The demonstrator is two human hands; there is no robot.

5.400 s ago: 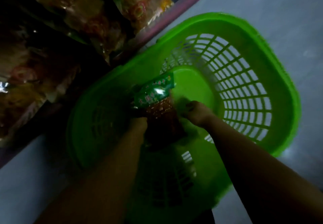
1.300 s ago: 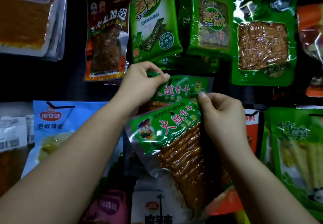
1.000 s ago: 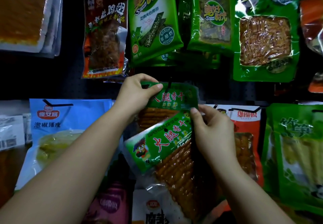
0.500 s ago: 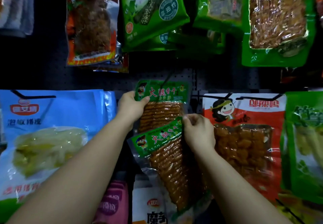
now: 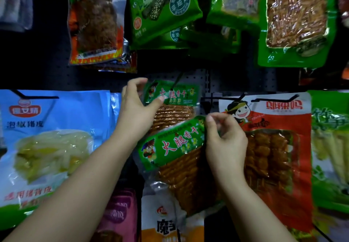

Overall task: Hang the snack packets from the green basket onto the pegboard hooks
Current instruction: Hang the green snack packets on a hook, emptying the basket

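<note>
A green-headed snack packet [image 5: 175, 98] with brown sticks hangs on a black pegboard hook [image 5: 176, 80] at centre. My left hand [image 5: 135, 113] is at its left edge with fingers spread, the thumb touching the green header. A second, identical packet [image 5: 173, 147] sits tilted below and in front of it. My right hand [image 5: 224, 143] pinches that packet's top right corner between thumb and forefinger. The green basket is out of view.
The dark pegboard [image 5: 236, 79] is crowded with hanging packets: a blue one [image 5: 52, 138] at left, a red one [image 5: 268, 147] at right, green ones [image 5: 166, 9] above, and white-orange [image 5: 170, 224] and pink ones [image 5: 119, 213] below.
The view went from the green basket to the pegboard. The first packet now hangs on the hook and my left hand's fingers have spread apart. My right hand still holds the second packet.
</note>
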